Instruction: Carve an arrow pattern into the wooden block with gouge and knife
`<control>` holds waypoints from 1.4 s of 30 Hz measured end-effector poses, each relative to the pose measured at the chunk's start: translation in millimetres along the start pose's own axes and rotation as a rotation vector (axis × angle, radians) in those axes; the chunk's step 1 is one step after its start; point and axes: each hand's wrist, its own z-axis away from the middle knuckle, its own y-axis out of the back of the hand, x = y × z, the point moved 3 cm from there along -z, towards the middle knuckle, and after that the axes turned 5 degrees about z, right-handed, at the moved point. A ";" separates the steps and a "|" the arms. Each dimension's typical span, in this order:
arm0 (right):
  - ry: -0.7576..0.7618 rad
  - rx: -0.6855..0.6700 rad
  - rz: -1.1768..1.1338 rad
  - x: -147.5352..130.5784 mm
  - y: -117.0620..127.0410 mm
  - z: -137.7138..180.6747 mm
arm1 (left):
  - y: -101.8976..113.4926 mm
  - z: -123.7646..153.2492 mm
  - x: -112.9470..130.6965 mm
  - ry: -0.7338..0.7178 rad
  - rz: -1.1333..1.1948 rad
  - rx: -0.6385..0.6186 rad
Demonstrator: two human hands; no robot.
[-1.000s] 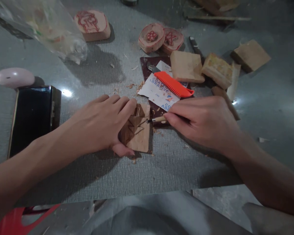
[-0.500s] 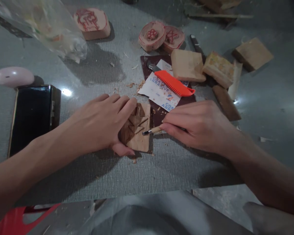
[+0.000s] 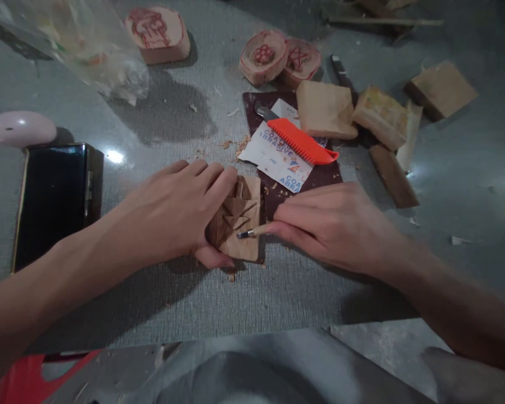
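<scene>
A small square wood block (image 3: 240, 220) with a carved line pattern lies on the grey table (image 3: 151, 129). My left hand (image 3: 174, 210) clamps the block from its left side, fingers over the top edge and thumb under the near edge. My right hand (image 3: 328, 224) is closed in a pinch on a thin carving tool (image 3: 252, 231) with a pale handle. The tool's metal tip rests on the lower part of the block's carved face.
Sandpaper sheets (image 3: 280, 157) and an orange comb-like tool (image 3: 303, 142) lie just behind the block. Plain wood blocks (image 3: 325, 109) and round pieces with red drawings (image 3: 264, 56) sit farther back. A black phone (image 3: 53, 196), a pink oval object (image 3: 21, 128) and a plastic bag (image 3: 79, 45) are at left.
My right hand has slid down and left, bringing the tool tip from the block's right edge onto its lower face. My left hand has stayed on the block.
</scene>
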 end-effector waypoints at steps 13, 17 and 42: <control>-0.104 0.006 -0.005 1.1 -0.9 2.5 | -0.9 -0.6 -0.5 0.015 -0.005 0.001; -0.071 0.036 0.008 0.7 -1.1 2.5 | -0.9 0.0 -0.8 0.000 -0.006 0.017; -0.056 -0.009 0.061 10.5 7.2 5.1 | 0.3 -1.0 -2.5 0.012 0.027 -0.024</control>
